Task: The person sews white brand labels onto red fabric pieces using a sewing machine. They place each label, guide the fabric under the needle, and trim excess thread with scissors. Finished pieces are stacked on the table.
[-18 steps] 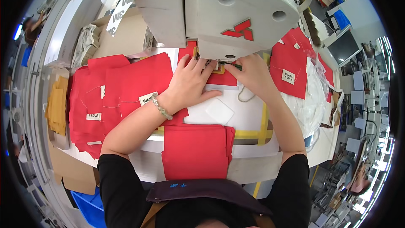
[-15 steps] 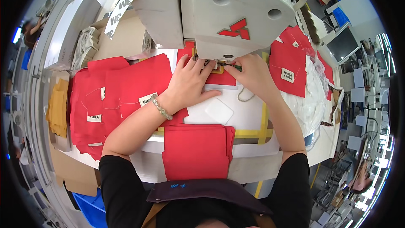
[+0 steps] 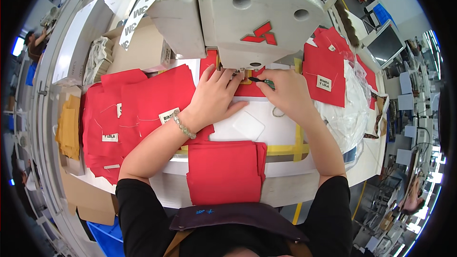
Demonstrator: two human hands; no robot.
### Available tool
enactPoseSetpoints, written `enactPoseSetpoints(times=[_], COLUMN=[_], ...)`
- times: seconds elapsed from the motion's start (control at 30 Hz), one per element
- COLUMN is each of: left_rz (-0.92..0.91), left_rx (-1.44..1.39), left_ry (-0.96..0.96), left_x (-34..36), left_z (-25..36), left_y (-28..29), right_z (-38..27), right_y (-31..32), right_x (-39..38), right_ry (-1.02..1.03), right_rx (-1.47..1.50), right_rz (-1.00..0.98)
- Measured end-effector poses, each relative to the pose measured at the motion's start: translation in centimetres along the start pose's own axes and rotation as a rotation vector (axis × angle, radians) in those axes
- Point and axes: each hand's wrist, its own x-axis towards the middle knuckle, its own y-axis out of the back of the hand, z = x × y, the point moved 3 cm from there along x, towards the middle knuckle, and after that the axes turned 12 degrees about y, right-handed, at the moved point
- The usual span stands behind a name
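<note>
- Your left hand (image 3: 214,94) lies palm down, its grip spread wide, fingertips on the flat red fabric piece (image 3: 251,90) beneath the bulky white metal machine head (image 3: 259,12).
- Your right hand (image 3: 289,90) has its grip closed around the slim dark tool with a green handle (image 3: 257,80), tip pointing left over that piece.
- A squarish stack of red fabric (image 3: 226,171) sits on the pale surface (image 3: 290,181) nearest you, between your forearms.

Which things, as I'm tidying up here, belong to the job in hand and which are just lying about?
Likely in use: red cloth under the left hand, thin tool in the right hand, white machine, nearest red stack.
Apparently lying about: white box, blue bin.
</note>
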Motion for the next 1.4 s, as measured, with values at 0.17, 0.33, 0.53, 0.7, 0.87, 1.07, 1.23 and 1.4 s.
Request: enactPoseSetpoints(times=[0.17,0.33,0.53,0.7,0.87,1.07,1.23,1.4], left_rz=[0.042,0.022,-0.011,-0.033,0.012,-0.026,-0.033,-0.110], left_rx=[0.006,0.012,0.004,-0.005,0.015,0.036,-0.090,-0.186], left_ry=[-0.032,-0.023,-0.011,-0.009,-0.033,-0.004,0.030,0.063], left_x=[0.0,0.0,-0.1,0.0,-0.1,-0.3,-0.3,-0.1], left_z=[0.0,0.1,0.0,0.0,0.3,0.1,-0.5,-0.4], left_y=[0.4,0.4,0.3,0.3,0.5,0.6,0.5,0.8], right_z=[0.2,0.6,1.1,1.4,1.4,0.8,0.9,0.9], right_y=[-0.6,-1.2,-1.8,-1.8,-1.1,0.0,0.1,0.2], right_x=[-0.2,0.0,0.3,0.4,0.0,-0.5,-1.0,-0.6], right_ry=[0.029,0.056,0.022,-0.014,0.010,-0.034,0.007,0.015], right_rx=[-0.012,0.018,0.055,0.148,0.123,0.076,0.071,0.049], right_rz=[0.029,0.034,0.015,0.011,0.045,-0.021,-0.004,0.013])
